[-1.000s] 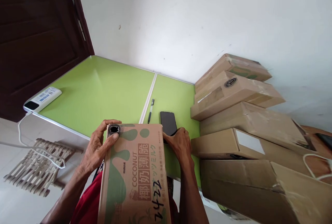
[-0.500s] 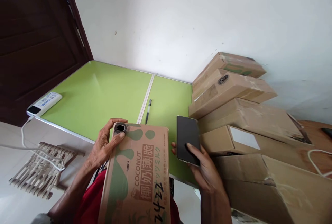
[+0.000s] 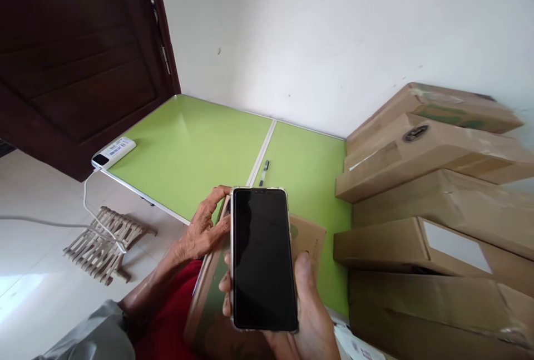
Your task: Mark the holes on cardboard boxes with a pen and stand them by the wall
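Note:
A black-screened smartphone (image 3: pixel 263 260) in a clear case stands upright before me, held by my right hand (image 3: pixel 308 304); its thumb lies along the right edge and the fingertips wrap the left edge. Behind the phone is a printed cardboard box (image 3: pixel 309 233), mostly hidden and resting near my lap against the table edge. My left hand (image 3: pixel 204 232) grips the box's upper left corner, thumb on its face and fingers over the top; the phone covers part of the fingertips.
On the green folding table (image 3: pixel 200 143) lie a pen (image 3: pixel 264 172) and a white power bank (image 3: pixel 114 152) with a cable. Stacked cardboard boxes (image 3: pixel 417 243) line the right side. A woven stool (image 3: pixel 106 243) stands on the floor at left, near a dark door (image 3: pixel 83 59).
My right hand has brought the phone left and closer, in front of the box, with its screen facing me. The view has turned left. My left hand keeps its hold on the box.

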The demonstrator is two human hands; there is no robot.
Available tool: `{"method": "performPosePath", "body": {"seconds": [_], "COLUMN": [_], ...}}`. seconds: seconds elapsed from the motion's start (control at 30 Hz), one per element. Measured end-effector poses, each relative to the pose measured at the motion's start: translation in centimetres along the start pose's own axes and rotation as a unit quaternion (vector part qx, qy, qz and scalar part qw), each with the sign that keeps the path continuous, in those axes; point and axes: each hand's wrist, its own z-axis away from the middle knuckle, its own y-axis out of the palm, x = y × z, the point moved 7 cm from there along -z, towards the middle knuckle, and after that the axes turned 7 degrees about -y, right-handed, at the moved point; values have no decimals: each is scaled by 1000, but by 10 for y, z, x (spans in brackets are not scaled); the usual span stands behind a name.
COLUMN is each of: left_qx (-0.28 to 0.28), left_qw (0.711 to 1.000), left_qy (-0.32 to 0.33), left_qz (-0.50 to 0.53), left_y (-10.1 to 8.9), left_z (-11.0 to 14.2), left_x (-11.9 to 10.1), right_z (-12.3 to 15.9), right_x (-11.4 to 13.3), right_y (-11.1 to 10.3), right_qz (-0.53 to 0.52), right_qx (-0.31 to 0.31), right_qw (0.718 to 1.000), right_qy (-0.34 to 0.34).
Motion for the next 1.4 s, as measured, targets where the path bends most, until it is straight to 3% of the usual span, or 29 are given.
{"method": "performPosePath", "body": {"seconds": [0.47,0.67,1.13,1.4], "left_qx": [26,36,26,22], "left_qw": [998,998,999,1000], "left_qy": [-38,-6,-21,-1], "left_qz": [48,46,38,6], "left_y": [0,-1,1,-1], "left_z": [-3,0,-2,-3], "left_x": [16,7,3,-7], "right_z": [-7,-4,0,0], "right_x": [-10,-14,-8,-9], "right_y": [3,1,1,-6], "right_qz": [-26,-18,-39,-49], "right_qx": [-21,-36,-20,-46], "right_qw": [999,999,999,997], "right_qy": [7,1,-20,-24]}}
